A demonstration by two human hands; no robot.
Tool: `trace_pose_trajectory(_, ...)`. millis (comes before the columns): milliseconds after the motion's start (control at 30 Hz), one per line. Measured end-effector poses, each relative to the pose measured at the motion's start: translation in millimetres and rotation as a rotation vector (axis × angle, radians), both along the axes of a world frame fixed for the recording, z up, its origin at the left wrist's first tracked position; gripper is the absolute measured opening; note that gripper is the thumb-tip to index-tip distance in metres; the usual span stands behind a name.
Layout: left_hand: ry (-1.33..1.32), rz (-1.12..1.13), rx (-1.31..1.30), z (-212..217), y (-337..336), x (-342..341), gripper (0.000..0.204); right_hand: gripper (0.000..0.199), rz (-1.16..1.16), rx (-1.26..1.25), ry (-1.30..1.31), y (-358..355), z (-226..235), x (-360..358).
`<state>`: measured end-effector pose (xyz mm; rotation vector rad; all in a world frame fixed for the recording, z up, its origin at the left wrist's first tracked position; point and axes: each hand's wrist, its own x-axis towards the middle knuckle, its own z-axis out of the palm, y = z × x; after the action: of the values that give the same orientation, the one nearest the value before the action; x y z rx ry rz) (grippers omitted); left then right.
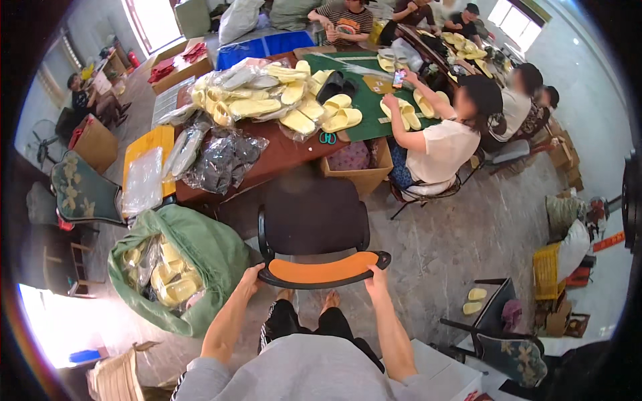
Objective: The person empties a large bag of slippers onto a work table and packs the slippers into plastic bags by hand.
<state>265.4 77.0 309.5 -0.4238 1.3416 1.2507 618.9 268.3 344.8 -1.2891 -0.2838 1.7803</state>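
Note:
Both hands grip the top of an office chair's backrest. The chair has a dark seat, black armrests and an orange panel in its back. My left hand is closed on the left end of the backrest frame, and my right hand on the right end. Facing away from me, the chair stands before a table with a reddish-brown top. On that table lies a heap of pale yellow slippers in clear bags, with grey bagged slippers nearer to me.
A green sack of bagged slippers stands left of the chair. A cardboard box sits under the table, beside a seated person holding a phone. A flowered chair is at left; another chair stands at lower right.

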Motion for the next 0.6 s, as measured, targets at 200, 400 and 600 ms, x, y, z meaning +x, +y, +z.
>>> trace_pose_trajectory(200,0.056,-0.016,-0.037,8,1,85,0.017,0.045,0.037,0.037,0.019,23,13,73)
trace_pose_trajectory(400,-0.058,-0.106,-0.082,-16,29,174,0.023,0.042,0.117,0.010,-0.028,68,1,167)
trace_pose_trajectory(600,-0.304,-0.250,0.018,-25,27,216,0.038,0.043,0.017,-0.038,-0.260,83,15,187)
